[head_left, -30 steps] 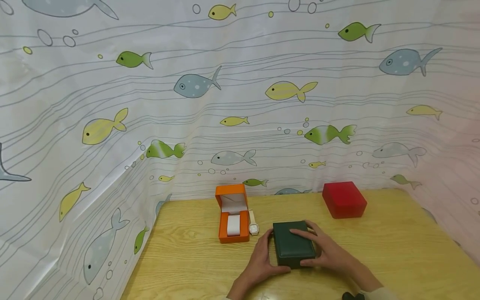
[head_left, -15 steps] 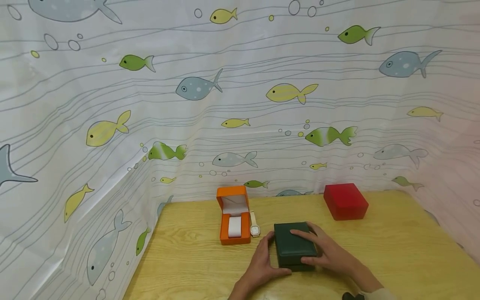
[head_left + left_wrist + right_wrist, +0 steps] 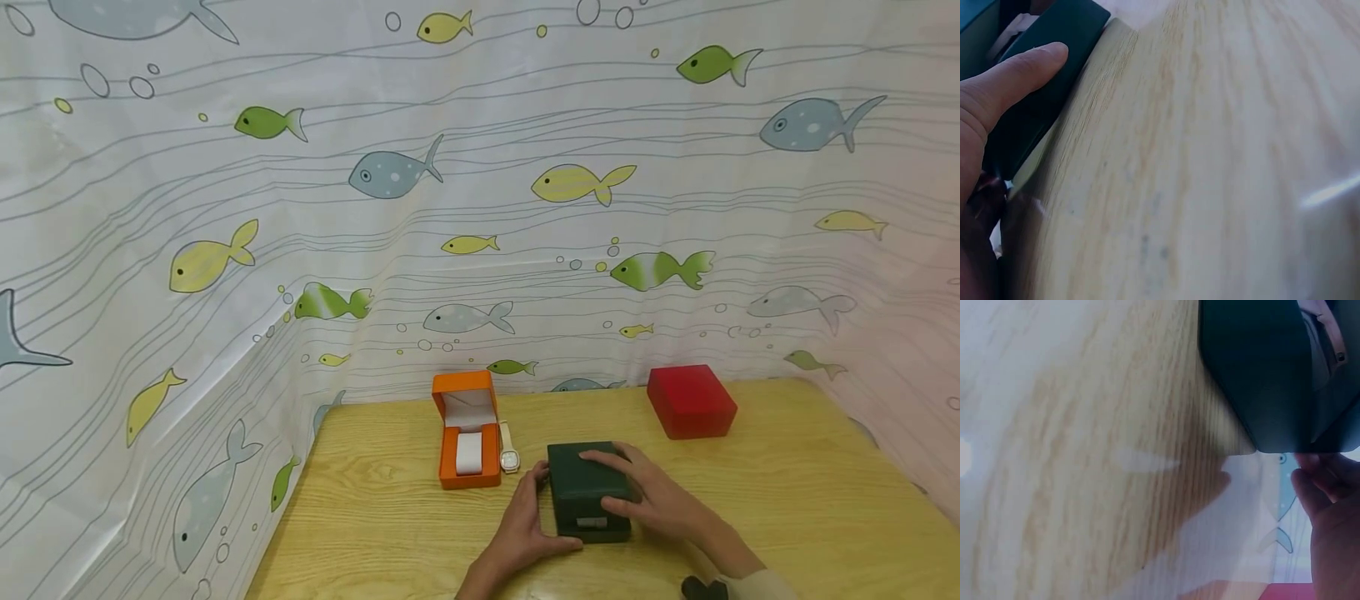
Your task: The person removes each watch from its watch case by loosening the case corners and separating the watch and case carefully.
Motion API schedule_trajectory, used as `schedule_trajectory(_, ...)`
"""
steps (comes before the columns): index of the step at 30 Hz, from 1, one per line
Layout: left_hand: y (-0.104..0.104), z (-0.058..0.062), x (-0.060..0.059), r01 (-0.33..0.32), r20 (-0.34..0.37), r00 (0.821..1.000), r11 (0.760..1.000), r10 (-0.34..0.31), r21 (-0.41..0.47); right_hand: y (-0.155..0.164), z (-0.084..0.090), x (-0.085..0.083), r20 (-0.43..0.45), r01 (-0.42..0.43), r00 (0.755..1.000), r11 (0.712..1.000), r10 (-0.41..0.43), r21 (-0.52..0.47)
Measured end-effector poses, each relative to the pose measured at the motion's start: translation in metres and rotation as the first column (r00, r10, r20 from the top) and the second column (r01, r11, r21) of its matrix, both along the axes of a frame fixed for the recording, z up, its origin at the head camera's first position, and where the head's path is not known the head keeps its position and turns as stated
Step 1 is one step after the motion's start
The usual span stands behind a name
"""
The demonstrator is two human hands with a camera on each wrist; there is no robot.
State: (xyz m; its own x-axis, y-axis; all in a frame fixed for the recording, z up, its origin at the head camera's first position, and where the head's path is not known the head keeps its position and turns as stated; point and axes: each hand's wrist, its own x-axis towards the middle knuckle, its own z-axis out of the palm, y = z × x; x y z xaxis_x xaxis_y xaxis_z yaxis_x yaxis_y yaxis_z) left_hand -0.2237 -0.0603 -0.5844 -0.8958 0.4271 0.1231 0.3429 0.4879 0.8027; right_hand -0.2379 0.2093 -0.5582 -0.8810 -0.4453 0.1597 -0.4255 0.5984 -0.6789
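Observation:
A dark green watch box (image 3: pixel 588 483) stands on the table with its lid slightly raised at the front. In the gap a small silvery metal piece (image 3: pixel 591 522) shows. My left hand (image 3: pixel 519 527) holds the base from the left, thumb along the front, fingers at the left side. In the left wrist view the thumb (image 3: pixel 1029 69) presses on the base's front wall. My right hand (image 3: pixel 660 492) grips the lid from the right, thumb at its front edge and a finger over the top. In the right wrist view a curved metal part (image 3: pixel 1332 334) shows inside the box (image 3: pixel 1254 375).
To the left stands an open orange watch box (image 3: pixel 447 454) with a white cushion (image 3: pixel 469 454). A wristwatch (image 3: pixel 509 460) with a pale strap lies beside it. A closed red box (image 3: pixel 690 402) sits at the back right. A fish-patterned curtain (image 3: pixel 480 192) borders the wooden table (image 3: pixel 375 533).
The green box's lid has lifted at the front, with my right thumb rising under its edge, and the silvery piece has come into view. My left hand stays at the base.

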Motion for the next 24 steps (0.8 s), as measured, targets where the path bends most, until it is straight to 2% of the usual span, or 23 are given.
schedule_trajectory(10,0.000,0.000,-0.002,-0.006,-0.090,0.996,0.999,0.002,-0.041,-0.003,0.010,-0.006,0.036,-0.006,0.999,0.998,0.008,-0.056)
schedule_trajectory(17,0.003,0.001,-0.003,-0.022,-0.033,0.999,0.998,0.020,-0.056,-0.004,0.020,-0.016,0.059,0.016,0.998,0.998,-0.013,-0.054)
schedule_trajectory(24,0.003,-0.001,-0.002,-0.034,-0.001,0.999,0.999,0.034,-0.029,-0.009,0.035,-0.021,0.174,0.058,0.984,0.996,-0.045,-0.073)
